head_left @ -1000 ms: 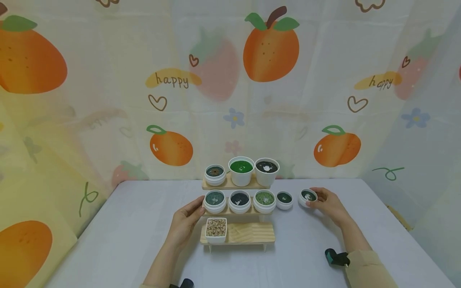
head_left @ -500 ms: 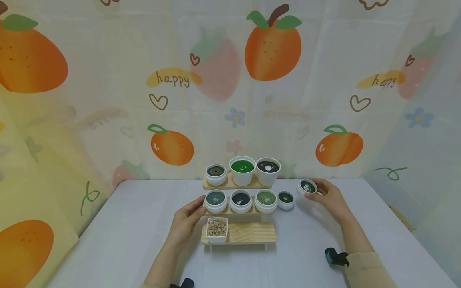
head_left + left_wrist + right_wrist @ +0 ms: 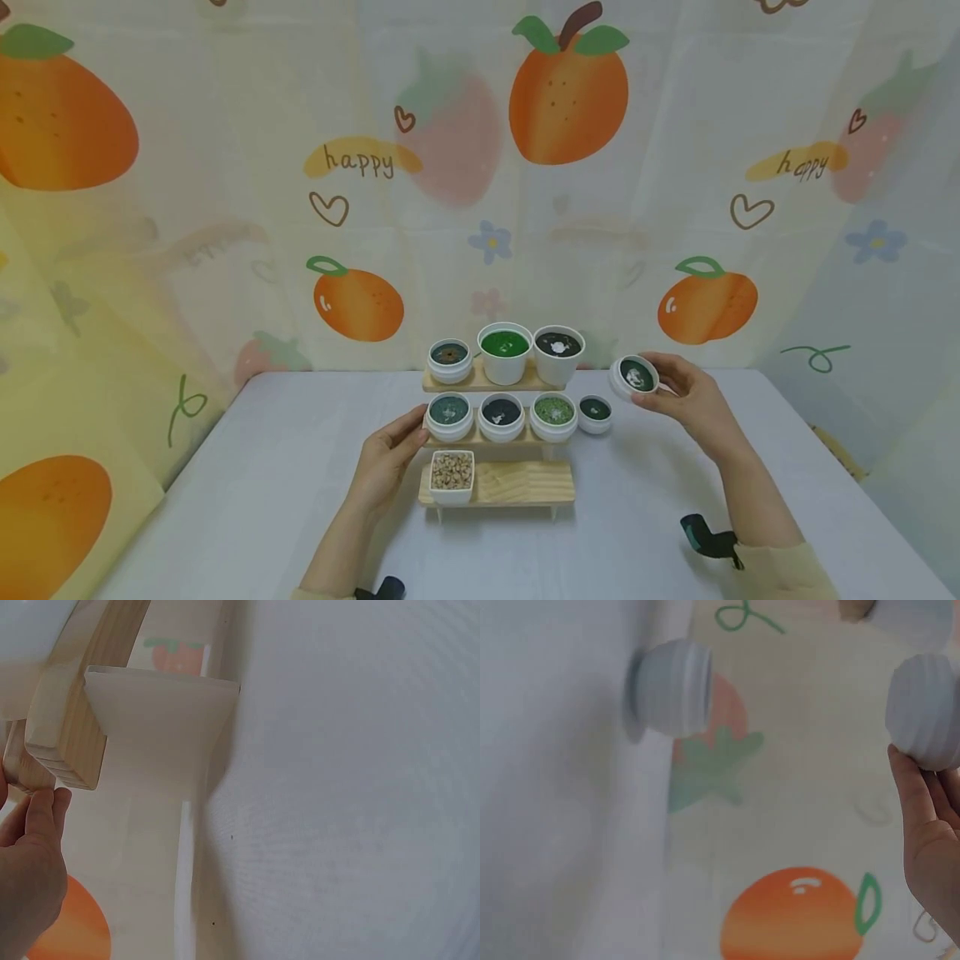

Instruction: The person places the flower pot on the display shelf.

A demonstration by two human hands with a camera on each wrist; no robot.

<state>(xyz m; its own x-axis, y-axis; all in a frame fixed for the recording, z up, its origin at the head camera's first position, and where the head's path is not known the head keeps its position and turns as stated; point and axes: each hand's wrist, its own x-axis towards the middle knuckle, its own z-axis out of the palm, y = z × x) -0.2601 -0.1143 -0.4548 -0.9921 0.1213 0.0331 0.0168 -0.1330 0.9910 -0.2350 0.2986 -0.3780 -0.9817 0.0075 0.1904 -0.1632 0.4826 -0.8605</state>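
My right hand [image 3: 693,404] pinches a small white ribbed cup [image 3: 634,377] by its right side, above the table. Dark green filling with pale flecks shows in it, and its mouth tilts toward me. In the right wrist view, fingers [image 3: 911,787] hold the ribbed cup [image 3: 924,712]. My left hand [image 3: 388,454] grips the left end of the middle board [image 3: 487,444] of a three-step wooden display stand. That board carries a row of white cups, including a blue-green one [image 3: 448,411], a dark one [image 3: 502,412] and a light green one [image 3: 553,412].
A smaller white cup [image 3: 595,412] stands on the table right of the middle step. On the top step [image 3: 480,381] are three white cups. The bottom step [image 3: 522,483] bears a square white dish [image 3: 452,472] of beige pieces. A fruit-print curtain [image 3: 450,275] hangs behind.
My right hand has raised the white cup off the table, moved it slightly left and tilted it toward me. My left hand has kept its hold on the stand.
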